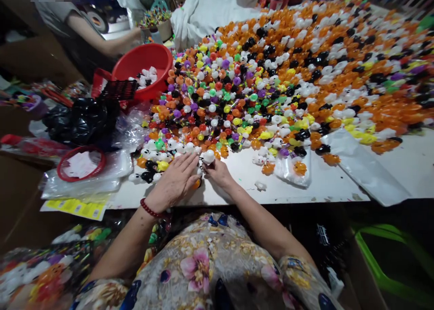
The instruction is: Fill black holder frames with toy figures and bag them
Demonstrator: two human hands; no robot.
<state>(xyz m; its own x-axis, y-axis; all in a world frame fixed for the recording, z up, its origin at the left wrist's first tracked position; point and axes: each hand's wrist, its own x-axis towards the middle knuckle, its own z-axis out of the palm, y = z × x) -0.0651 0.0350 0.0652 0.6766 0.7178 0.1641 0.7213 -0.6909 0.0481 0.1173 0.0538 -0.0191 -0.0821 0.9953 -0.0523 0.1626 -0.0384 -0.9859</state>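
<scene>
My left hand [178, 178], a dark red bead bracelet on its wrist, lies with fingers stretched out over several small plastic toys at the table's front edge. What is under its palm is hidden. Beside it, my right hand [219, 172] pinches a white round-headed toy [208, 157] between thumb and fingers; the lower part of this toy is covered. White, black and yellow toys [162, 166] lie by the left fingers. Behind both hands spreads a large heap of small coloured plastic figures [220, 102].
At the left stand a red basin [149, 61] with white pieces and a red basket [81, 164] on clear bags. A black plastic bag [79, 120] lies behind the basket. Flat clear bags [366, 167] rest at right. Another person's arm [98, 36] reaches in at upper left.
</scene>
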